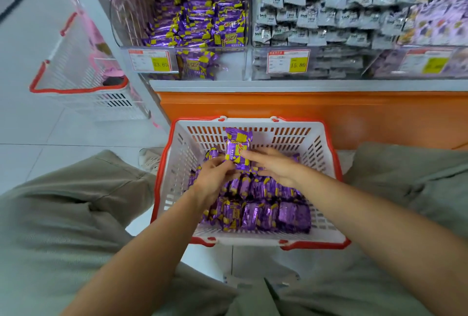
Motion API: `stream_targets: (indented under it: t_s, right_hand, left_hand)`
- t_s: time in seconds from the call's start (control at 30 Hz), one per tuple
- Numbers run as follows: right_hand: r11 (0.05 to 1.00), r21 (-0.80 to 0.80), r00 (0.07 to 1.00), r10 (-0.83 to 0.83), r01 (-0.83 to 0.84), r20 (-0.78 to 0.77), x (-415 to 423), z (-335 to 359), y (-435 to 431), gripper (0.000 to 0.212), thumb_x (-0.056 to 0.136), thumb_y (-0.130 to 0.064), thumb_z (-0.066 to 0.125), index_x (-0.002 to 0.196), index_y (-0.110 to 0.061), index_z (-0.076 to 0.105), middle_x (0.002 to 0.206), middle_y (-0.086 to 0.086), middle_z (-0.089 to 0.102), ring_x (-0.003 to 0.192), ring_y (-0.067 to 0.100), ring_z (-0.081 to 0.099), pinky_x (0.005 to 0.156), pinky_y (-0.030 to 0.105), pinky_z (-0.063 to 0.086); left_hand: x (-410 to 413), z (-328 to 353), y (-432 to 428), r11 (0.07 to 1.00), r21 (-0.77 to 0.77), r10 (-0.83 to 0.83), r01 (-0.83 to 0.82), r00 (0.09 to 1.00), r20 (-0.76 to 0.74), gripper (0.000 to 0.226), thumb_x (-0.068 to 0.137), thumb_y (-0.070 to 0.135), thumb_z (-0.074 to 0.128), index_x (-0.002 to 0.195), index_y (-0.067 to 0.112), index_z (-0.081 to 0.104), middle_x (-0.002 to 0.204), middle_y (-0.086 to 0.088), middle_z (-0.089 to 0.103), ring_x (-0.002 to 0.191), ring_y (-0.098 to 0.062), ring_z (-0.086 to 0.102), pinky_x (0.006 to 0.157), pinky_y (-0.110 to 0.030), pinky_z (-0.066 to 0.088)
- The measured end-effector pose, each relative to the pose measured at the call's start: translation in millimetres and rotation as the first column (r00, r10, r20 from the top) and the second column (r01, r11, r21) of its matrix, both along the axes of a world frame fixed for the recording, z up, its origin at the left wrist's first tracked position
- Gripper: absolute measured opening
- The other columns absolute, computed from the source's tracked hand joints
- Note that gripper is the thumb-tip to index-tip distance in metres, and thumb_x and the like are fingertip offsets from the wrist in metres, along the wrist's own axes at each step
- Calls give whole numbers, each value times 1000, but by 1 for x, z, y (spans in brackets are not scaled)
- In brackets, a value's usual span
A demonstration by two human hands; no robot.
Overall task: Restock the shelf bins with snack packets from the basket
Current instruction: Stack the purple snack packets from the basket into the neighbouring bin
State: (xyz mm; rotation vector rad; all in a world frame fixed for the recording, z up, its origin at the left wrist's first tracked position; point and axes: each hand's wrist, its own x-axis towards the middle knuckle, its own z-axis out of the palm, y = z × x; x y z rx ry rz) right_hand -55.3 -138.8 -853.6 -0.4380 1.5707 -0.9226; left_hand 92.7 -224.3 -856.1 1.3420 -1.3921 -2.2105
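Observation:
A white basket with a red rim (326, 163) sits on the floor between my knees, holding several purple-and-yellow snack packets (273, 212). My left hand (215, 176) holds the lower end of one upright purple packet (238, 147) above the pile. My right hand (276, 167) reaches in from the right with straight fingers touching that packet's side. Above, a clear shelf bin (119, 19) is partly filled with the same purple packets (202, 19).
A neighbouring bin (329, 12) holds grey-white packets, with a further bin (435, 27) to the right. Price tags (149, 61) hang on the bin fronts. An orange shelf base (278, 105) stands behind the basket. A second white basket (81, 70) stands at the left.

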Motion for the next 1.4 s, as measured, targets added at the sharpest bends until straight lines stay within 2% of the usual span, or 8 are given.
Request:
stream_targets:
  t_s: [0.2,0.37,0.47,0.6,0.8,1.0,1.2,1.4]
  right_hand:
    - [982,-188,983,-39,5,-180,-2,12,3,42,85,-25,74,119,-19,51,105,-15,59,96,2,57,89,20,39]
    - [947,-207,817,88,-246,-570,-13,14,8,63,78,-27,79,132,-25,47,136,-2,49,127,14,45,110,35,37]
    - [926,-195,721,108,-324,-684,-16,23,11,63,78,-24,78,133,-29,48,131,-6,46,126,13,40,109,36,34]
    - [906,-220,691,103,-362,-715,-16,34,13,64,78,-22,79,135,-28,48,132,-7,47,126,11,40,108,31,33]
    - [894,-277,734,80,-352,-674,-11,50,13,70,77,-35,80,135,-35,41,136,-9,50,126,5,43,105,33,38]
    - [875,-405,791,-42,-266,-610,-6,86,5,67,71,-41,83,127,-37,46,121,-7,59,112,13,59,93,34,47]
    - [815,-508,799,-96,-279,-593,-8,121,-8,58,73,-27,84,118,-39,48,117,-1,60,108,22,61,96,45,48]
    - [760,-517,729,-83,-395,-679,-9,163,-22,54,79,-26,79,125,-27,50,125,-6,59,118,4,54,99,30,45]
  left_hand:
    - [3,9,-1,965,-103,-235,243,969,81,43,85,10,69,125,4,57,106,-3,68,97,-14,63,87,-28,47]
    - [2,22,-10,921,-286,-266,265,963,34,98,80,2,75,154,26,17,140,0,44,124,-20,51,92,-27,49]
    - [0,30,-15,869,-391,-327,302,945,3,96,81,-7,70,154,28,19,139,4,39,113,-4,53,82,-17,52]
    - [1,33,-15,766,-506,-395,396,911,116,74,81,-6,71,144,12,38,125,-7,57,104,-13,59,82,-14,50]
    - [4,48,-13,815,-438,-399,379,915,50,50,82,-7,70,123,9,46,108,-3,64,88,-2,66,76,-14,50]
    - [8,76,-24,815,-504,-349,286,937,-33,67,77,-13,72,132,6,39,111,-10,59,85,-13,64,77,-30,55]
    - [8,126,-44,755,-605,-354,253,934,-51,67,65,13,83,123,20,50,105,-6,60,92,-16,57,86,-33,50]
    - [3,176,-66,630,-683,-420,369,902,99,67,51,35,83,110,16,60,91,-6,70,78,-11,63,77,-34,54]
